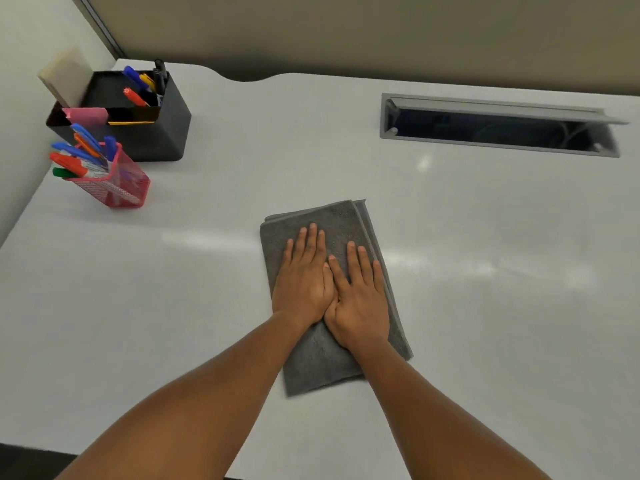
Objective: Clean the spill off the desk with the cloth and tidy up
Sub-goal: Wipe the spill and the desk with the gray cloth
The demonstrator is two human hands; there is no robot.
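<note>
A folded grey cloth (322, 362) lies flat in the middle of the white desk (485, 306). My left hand (303, 282) presses down on the cloth's left half with straight fingers. Beside it, my right hand (360, 299) lies flat on the right half, and the two thumbs touch. Both palms cover the cloth's centre. No spill shows on the desk surface around the cloth.
A red mesh pen cup (114, 185) full of markers stands at the far left. Behind it sits a black organiser box (145, 123) with pens and sticky notes. An open grey cable hatch (498, 124) is set into the desk at the back right.
</note>
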